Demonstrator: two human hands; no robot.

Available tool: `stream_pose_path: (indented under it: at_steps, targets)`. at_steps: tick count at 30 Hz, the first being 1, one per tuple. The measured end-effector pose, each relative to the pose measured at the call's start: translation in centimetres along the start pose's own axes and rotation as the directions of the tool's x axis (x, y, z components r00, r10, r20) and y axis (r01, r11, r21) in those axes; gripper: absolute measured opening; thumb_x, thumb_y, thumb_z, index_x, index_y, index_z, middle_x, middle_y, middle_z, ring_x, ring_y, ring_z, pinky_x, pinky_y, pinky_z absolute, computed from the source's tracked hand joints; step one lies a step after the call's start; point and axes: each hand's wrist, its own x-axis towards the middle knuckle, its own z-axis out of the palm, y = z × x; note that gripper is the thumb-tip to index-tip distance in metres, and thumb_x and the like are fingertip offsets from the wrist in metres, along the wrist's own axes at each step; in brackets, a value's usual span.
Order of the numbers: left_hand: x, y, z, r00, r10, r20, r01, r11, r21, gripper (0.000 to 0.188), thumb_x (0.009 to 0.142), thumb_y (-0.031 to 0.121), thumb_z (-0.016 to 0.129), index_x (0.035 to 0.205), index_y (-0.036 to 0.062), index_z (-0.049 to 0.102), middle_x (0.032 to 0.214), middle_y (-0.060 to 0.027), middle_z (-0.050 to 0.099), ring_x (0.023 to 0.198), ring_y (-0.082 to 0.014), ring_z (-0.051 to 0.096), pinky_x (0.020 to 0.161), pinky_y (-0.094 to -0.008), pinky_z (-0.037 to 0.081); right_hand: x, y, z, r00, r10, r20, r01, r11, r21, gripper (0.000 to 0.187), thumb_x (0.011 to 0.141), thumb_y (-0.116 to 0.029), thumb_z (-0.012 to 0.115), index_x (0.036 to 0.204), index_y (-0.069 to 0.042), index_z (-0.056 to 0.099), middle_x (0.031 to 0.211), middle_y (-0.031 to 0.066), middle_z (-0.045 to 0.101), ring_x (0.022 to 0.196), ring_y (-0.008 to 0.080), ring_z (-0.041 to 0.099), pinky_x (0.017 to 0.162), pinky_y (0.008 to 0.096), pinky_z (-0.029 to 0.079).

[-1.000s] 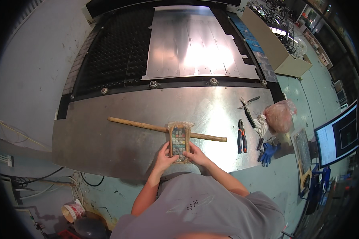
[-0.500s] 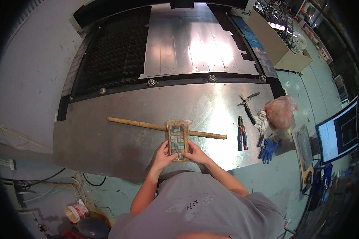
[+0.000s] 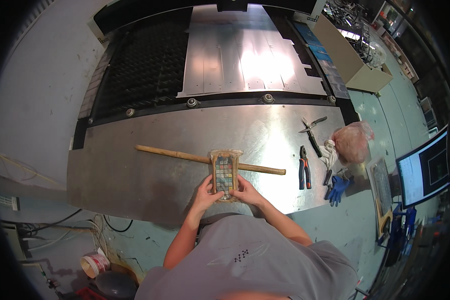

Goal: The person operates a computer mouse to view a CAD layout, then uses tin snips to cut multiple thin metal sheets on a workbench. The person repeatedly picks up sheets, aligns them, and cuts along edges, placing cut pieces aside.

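Just ahead of the grey shirt (image 3: 255,250), the left hand (image 3: 203,196) and right hand (image 3: 247,192) are closed on the lower half of a handheld keypad (image 3: 225,172) in a clear, yellowed wrapper, one at each side. Both thumbs bend in over the lowest keys; whether either presses cannot be told. The keypad stands over the near part of the metal tabletop (image 3: 130,195), and whether it rests there or is held above is unclear. Behind it a wooden stick (image 3: 175,154) crosses slantwise, showing at both sides. To the right lie red-and-black pliers (image 3: 305,170), a blue glove (image 3: 339,187), a white cloth (image 3: 328,152), dark-handled pliers (image 3: 312,137) and a pink plastic bag (image 3: 352,142).

Past the ball rollers (image 3: 192,102) a large metal sheet (image 3: 225,65) covers part of the dark slatted bed (image 3: 140,70). At the far end is what has changed: the black gantry (image 3: 150,10) sits nearer than a second ago, and a dark block (image 3: 232,5) shows at its middle. The hands' grip looks the same throughout, so the keypad may well be driving the gantry over the sheet, though the frames do not prove it.
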Motion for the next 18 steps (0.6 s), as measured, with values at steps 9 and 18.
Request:
stream_pose_path:
  at_steps: [9,18]
  targets:
    - [0.1,-0.3,0.1,0.999,-0.029,-0.043,0.029,1.000,0.011,0.076,0.096,0.002,0.070,0.162,-0.0002,0.034,0.129,-0.0157,0.071,0.111,-0.0175,0.069,0.089,-0.0322,0.057,0.2,1.0,-0.1,0.999,-0.050,0.010,0.050,0.999,0.018,0.077,0.096,0.003,0.066,0.164,-0.003,0.030,0.146,0.0095,0.056,0.131,0.0165,0.056,0.107,0.0327,0.050]
    - [-0.2,-1.1,-0.1,0.999,-0.003,-0.033,0.002,0.999,-0.033,0.071,0.100,0.006,0.068,0.163,0.0032,0.036,0.125,-0.0123,0.073,0.103,-0.0131,0.070,0.080,-0.0285,0.056,-0.3,0.4,-0.2,0.998,0.054,-0.021,-0.054,0.999,0.008,0.069,0.100,-0.001,0.064,0.162,-0.004,0.035,0.141,0.0077,0.061,0.123,0.0143,0.058,0.100,0.0302,0.051]
